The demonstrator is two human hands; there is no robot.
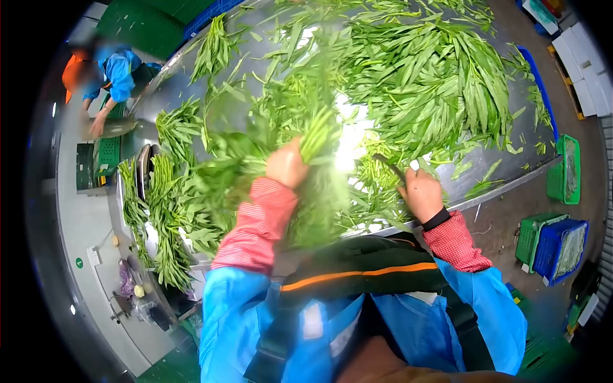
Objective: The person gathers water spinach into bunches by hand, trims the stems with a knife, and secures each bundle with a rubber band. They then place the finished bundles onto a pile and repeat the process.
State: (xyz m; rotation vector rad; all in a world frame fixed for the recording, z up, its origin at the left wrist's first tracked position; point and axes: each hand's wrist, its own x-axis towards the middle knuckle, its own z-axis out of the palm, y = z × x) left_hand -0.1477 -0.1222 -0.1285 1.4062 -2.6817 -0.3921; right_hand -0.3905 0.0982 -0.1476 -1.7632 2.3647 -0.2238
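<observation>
Now, over at the far left, another person [118, 69] leans in with both arms reaching down, the hands blurred against a dark-edged patch. Coming right, tied-looking clusters of leafy greens [165, 191] lie along the left end of the metal surface [456, 185], stems mostly toward the top.

Then the left hand [286, 165], up over the surface: its grip is closed, fingers wrapped right round a bunch of greens [316, 135]. The pale stems poke out of the fist on its upper right side, and the leaves fan away to the left, smeared by motion, so their tips are hard to pick out from the foliage beneath. Whether any of those leaves touch the surface, I can't tell.

On to the right hand [423, 193], near the front edge: its grip is closed too, around a knife-like tool [396, 170]. The dark, thin end points up and left over cut stem pieces [375, 167]; the fist covers most of the handle. Glare whitens the strip between the hands, washing out whatever lies there.

Beyond, a big heap of greens [440, 76] spreads toward the far right side, and past the edge a green basket [565, 171] sits partly in shadow.
</observation>
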